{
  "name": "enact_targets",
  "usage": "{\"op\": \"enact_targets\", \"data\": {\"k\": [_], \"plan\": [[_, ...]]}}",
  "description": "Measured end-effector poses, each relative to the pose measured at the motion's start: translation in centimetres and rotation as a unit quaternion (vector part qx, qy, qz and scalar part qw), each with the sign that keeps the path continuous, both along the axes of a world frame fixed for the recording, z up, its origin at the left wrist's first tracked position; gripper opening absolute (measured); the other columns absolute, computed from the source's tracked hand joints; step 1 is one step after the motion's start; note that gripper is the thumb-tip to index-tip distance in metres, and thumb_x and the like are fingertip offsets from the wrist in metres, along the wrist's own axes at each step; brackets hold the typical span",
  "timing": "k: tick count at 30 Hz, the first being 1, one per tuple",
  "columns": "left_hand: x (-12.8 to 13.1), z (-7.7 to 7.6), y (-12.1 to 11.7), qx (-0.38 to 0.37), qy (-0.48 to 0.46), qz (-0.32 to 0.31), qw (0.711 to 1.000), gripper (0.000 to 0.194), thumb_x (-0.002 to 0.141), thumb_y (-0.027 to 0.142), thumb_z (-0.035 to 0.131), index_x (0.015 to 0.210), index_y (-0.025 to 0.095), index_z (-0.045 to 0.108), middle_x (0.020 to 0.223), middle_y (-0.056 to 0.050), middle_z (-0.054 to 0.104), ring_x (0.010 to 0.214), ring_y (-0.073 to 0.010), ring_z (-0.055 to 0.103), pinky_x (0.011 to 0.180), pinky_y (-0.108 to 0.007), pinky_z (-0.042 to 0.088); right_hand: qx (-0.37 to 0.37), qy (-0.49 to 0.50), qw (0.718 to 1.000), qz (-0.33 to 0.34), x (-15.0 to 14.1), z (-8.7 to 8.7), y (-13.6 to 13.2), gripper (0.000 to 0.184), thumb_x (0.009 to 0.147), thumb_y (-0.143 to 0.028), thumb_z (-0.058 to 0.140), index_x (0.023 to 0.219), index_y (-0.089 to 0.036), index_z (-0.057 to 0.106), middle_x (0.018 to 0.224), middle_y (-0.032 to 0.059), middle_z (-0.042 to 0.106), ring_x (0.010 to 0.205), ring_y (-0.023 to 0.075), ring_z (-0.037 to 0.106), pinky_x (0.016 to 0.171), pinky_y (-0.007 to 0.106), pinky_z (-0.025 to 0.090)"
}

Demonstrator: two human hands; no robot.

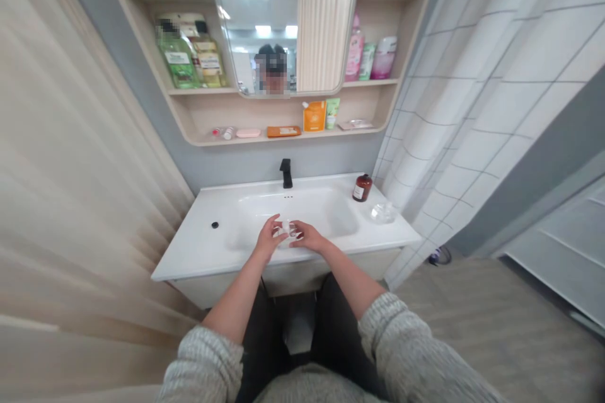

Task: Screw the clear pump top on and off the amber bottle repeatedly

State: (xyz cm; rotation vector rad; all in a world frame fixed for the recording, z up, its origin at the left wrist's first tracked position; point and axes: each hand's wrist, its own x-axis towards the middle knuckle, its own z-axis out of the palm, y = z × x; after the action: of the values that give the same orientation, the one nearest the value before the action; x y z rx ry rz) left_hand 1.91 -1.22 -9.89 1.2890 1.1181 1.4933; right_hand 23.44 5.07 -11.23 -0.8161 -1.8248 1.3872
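A white ceramic washbasin fills the middle of the scene, below a pale wooden wall shelf. A black faucet rises behind the bowl, and an amber bottle and a clear glass dish stand to its right. Over the bowl, the person's left hand and right hand close together, their fingers gripping a small clear object between them. It is too small to identify.

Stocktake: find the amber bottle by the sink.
In the head view, the amber bottle stands at the right of the white washbasin, beside the clear dish and right of the black faucet.
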Motion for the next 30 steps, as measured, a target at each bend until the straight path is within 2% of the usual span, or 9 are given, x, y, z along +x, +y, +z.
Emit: {"op": "enact_targets", "data": {"k": [5, 7, 9, 11, 16, 22, 26, 30], "plan": [[0.1, 0.1, -0.1, -0.011, -0.009, -0.038, 0.999, 0.094, 0.071, 0.045, 0.098, 0.156, 0.027, 0.061, 0.137, -0.013, 0.078, 0.131, -0.0296, 0.072, 0.123, -0.051, 0.047, 0.005, 0.003, 1.000, -0.004, 0.0, 0.1, -0.1, 0.091, 0.054, -0.041, 0.108, 0.137, -0.023, 0.074, 0.131, 0.0109, 0.080, 0.105, 0.0245, 0.073, 0.090, 0.038, 0.060], [0.1, 0.1, 0.0, -0.012, -0.007, -0.030, 0.999, 0.091, 0.070, 0.046, 0.098, 0.153, 0.026, 0.064, 0.128, -0.011, 0.079, 0.125, -0.0291, 0.073, 0.121, -0.051, 0.049, 0.007, 0.004, 1.000, 0.000, 0.0, 0.2, -0.1, 0.088, 0.054, -0.041, 0.108, 0.135, -0.024, 0.075, 0.130, 0.0104, 0.080, 0.103, 0.0241, 0.073, 0.089, 0.039, 0.061], [0.2, 0.1, 0.1, -0.004, 0.010, 0.002, 1.000, 0.086, 0.069, 0.044, 0.099, 0.147, 0.026, 0.067, 0.117, -0.007, 0.077, 0.121, -0.0280, 0.073, 0.120, -0.050, 0.050, 0.004, 0.004, 1.000, -0.004, 0.0, 0.2, -0.2, 0.087, 0.055, -0.042, 0.108, 0.133, -0.024, 0.076, 0.127, 0.0098, 0.080, 0.102, 0.0241, 0.073, 0.090, 0.040, 0.062], [0.2, 0.4, 0.1, 0.006, 0.035, 0.027, 0.999, 0.082, 0.069, 0.041, 0.098, 0.145, 0.027, 0.069, 0.116, -0.006, 0.076, 0.122, -0.0281, 0.072, 0.120, -0.050, 0.051, 0.003, 0.002, 1.000, -0.010, 0.0, 0.2, -0.2, 0.086, 0.056, -0.041, 0.108, 0.134, -0.024, 0.076, 0.126, 0.0097, 0.080, 0.103, 0.0248, 0.073, 0.091, 0.041, 0.062], [0.6, 1.6, -0.3, 0.028, 0.095, 0.002, 0.995, 0.074, 0.076, 0.033, 0.095, 0.146, 0.027, 0.072, 0.138, -0.012, 0.077, 0.131, -0.0309, 0.072, 0.124, -0.053, 0.050, 0.018, 0.006, 1.000, 0.001, 0.0, 0.3, -0.3, 0.086, 0.059, -0.041, 0.106, 0.138, -0.026, 0.077, 0.135, 0.0110, 0.078, 0.108, 0.0271, 0.074, 0.094, 0.042, 0.061], [0.4, 3.1, -0.3, 0.037, 0.161, 0.047, 0.985, 0.045, 0.085, 0.034, 0.089, 0.129, 0.028, 0.082, 0.134, -0.010, 0.082, 0.127, -0.0327, 0.074, 0.123, -0.054, 0.053, 0.018, 0.004, 1.000, 0.004, 0.1, 0.3, -0.3, 0.088, 0.059, -0.041, 0.106, 0.140, -0.026, 0.075, 0.135, 0.0107, 0.079, 0.103, 0.0246, 0.073, 0.094, 0.042, 0.061], [0.2, 4.2, -0.3, 0.053, 0.198, 0.078, 0.976, 0.042, 0.085, 0.034, 0.090, 0.127, 0.030, 0.085, 0.127, -0.009, 0.085, 0.119, -0.0333, 0.076, 0.118, -0.055, 0.056, 0.018, -0.002, 1.000, 0.008, 0.2, 0.4, -0.4, 0.084, 0.059, -0.041, 0.105, 0.136, -0.025, 0.076, 0.131, 0.0096, 0.079, 0.103, 0.0240, 0.072, 0.093, 0.041, 0.061], [0.2, 5.6, -0.4, 0.047, 0.194, 0.064, 0.978, 0.040, 0.089, 0.030, 0.083, 0.129, 0.029, 0.085, 0.128, -0.009, 0.086, 0.117, -0.0330, 0.078, 0.110, -0.052, 0.060, 0.012, -0.006, 1.000, -0.006, 0.1, 0.6, -0.5, 0.083, 0.059, -0.039, 0.106, 0.135, -0.024, 0.076, 0.129, 0.0102, 0.078, 0.101, 0.0240, 0.072, 0.093, 0.042, 0.062]]}}
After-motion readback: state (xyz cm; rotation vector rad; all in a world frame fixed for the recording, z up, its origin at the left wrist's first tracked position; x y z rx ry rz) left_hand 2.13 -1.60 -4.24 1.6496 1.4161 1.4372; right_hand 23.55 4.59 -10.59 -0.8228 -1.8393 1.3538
